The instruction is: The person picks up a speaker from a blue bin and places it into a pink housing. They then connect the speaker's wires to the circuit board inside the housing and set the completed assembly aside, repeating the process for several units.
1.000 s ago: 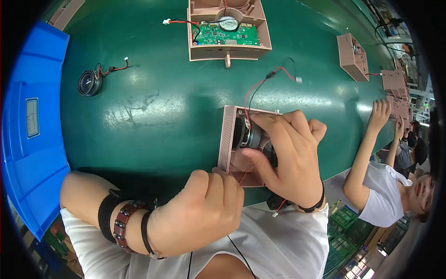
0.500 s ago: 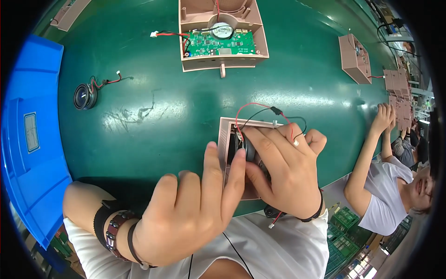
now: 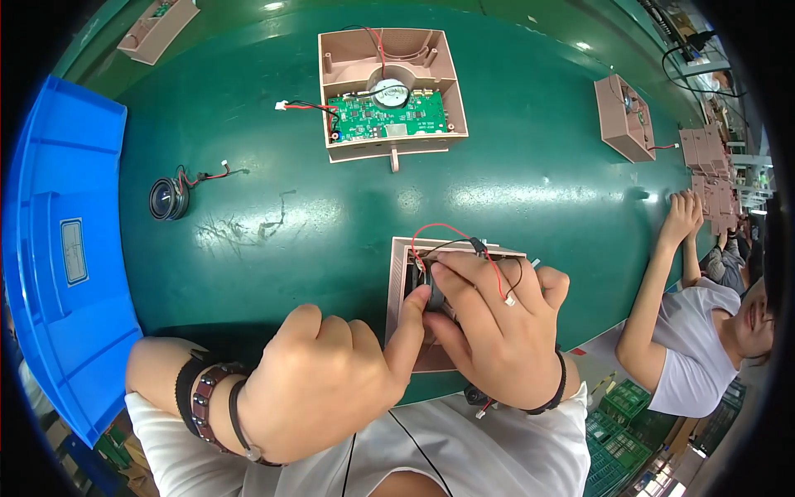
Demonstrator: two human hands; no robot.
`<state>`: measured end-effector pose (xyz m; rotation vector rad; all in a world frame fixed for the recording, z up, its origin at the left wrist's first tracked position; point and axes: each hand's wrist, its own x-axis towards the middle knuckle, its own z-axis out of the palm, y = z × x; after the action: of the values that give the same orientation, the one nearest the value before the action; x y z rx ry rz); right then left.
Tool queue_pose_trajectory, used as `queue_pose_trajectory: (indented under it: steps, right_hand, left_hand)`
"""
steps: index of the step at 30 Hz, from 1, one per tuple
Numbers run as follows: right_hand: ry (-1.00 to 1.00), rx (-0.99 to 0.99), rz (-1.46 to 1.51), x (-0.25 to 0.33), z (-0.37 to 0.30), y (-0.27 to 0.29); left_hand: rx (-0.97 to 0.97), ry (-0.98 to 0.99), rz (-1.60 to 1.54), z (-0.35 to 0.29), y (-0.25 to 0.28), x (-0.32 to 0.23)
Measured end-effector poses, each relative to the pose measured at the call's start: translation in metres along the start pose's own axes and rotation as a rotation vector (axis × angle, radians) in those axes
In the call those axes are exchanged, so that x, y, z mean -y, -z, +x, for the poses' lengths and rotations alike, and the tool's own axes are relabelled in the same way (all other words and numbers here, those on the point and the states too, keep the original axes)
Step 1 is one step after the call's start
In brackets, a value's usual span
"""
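Note:
A pinkish-beige plastic housing [image 3: 396,311] lies at the table's near edge, its inside facing up. In it sits a dark round speaker [image 3: 436,291], mostly hidden by my hands. Around the speaker the fingers of my right hand [image 3: 507,331] are bent, gripping it. The thumb of my left hand [image 3: 327,385] presses against the speaker's left side, with the other fingers curled into the palm. The speaker's red and black wires [image 3: 451,228] loop above the housing, and their white plug [image 3: 509,301] rests over my right fingers.
A blue bin [image 3: 116,215] stands at left, beside a loose speaker [image 3: 168,199]. Ahead lies an open housing [image 3: 455,108] with a green circuit board [image 3: 356,124]. Another housing [image 3: 621,132] sits farther right. A co-worker's hand [image 3: 683,215] is at the right edge.
My left fingers have curled in, leaving the thumb against the speaker. My right hand keeps its grip. The whole view has shifted so the table's things appear lower.

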<state>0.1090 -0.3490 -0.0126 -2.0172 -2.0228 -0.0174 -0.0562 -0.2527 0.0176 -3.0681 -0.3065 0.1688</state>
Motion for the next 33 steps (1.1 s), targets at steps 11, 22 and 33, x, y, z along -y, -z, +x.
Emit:
queue_pose_trajectory:
  steps: [11,22,33]
  right_hand:
    - [0.256,0.058,0.238,-0.017,0.004,0.015]
    - [-0.147,-0.321,0.717,-0.120,0.030,-0.042]
    - [0.196,-0.002,0.803,-0.080,-0.002,0.023]
  left_hand:
    - [0.043,-0.031,-0.062,-0.005,0.013,0.020]
    - [-0.702,0.704,0.285,0.050,-0.072,0.310]
    - [-0.353,0.781,0.314,0.076,-0.034,0.239]
